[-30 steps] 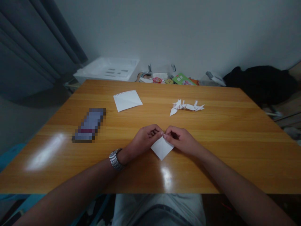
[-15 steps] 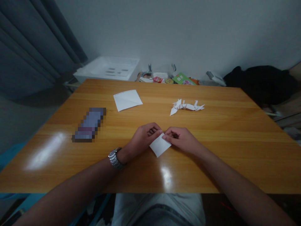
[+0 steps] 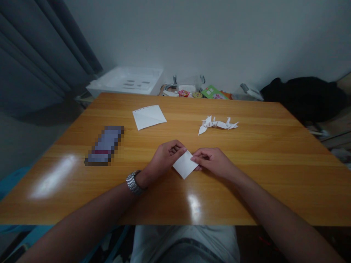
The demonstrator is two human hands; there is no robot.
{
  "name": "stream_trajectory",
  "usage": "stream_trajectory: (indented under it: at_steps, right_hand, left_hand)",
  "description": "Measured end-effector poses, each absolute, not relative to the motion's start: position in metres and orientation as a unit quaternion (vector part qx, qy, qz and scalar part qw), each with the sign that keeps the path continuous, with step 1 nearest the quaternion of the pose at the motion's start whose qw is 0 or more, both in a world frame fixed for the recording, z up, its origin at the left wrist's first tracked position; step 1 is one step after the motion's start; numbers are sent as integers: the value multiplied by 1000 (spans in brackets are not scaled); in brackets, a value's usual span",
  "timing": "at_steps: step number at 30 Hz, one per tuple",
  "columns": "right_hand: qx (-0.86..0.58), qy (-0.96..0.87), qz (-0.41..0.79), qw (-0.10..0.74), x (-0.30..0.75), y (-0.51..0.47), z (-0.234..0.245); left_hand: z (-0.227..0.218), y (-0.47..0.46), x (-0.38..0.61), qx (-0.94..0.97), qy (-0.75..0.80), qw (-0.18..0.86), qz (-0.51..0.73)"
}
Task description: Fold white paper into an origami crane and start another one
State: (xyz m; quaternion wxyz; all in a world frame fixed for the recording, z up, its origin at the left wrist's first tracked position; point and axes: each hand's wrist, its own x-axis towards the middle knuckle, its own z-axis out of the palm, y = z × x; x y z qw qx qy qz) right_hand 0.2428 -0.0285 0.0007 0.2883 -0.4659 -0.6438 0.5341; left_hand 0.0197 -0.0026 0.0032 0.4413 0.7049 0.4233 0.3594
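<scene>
A small folded white paper square (image 3: 185,165) lies on the wooden table (image 3: 246,175) between my two hands. My left hand (image 3: 164,159), with a metal watch on the wrist, has its fingers curled and pinches the paper's upper left edge. My right hand (image 3: 212,162) pinches the right corner with its fingertips. The paper is turned like a diamond, one corner pointing toward me.
A flat white sheet (image 3: 148,117) lies at the back left of the table. Folded paper figures (image 3: 216,125) sit at the back right. A blurred dark object (image 3: 104,145) lies left. A white tray (image 3: 126,80), clutter and a black bag (image 3: 304,95) stand behind the table.
The paper has rotated and shifted a little away from me and to the left. Both hands moved with it, and my fingertips are now further apart along its top edge.
</scene>
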Motion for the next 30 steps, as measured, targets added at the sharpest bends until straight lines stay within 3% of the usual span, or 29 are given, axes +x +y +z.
stream_trajectory:
  at_steps: [30]
  right_hand:
    - [-472,-688,434,341,242,-28,0]
  left_hand:
    - [3,-10,24,713,389,492,314]
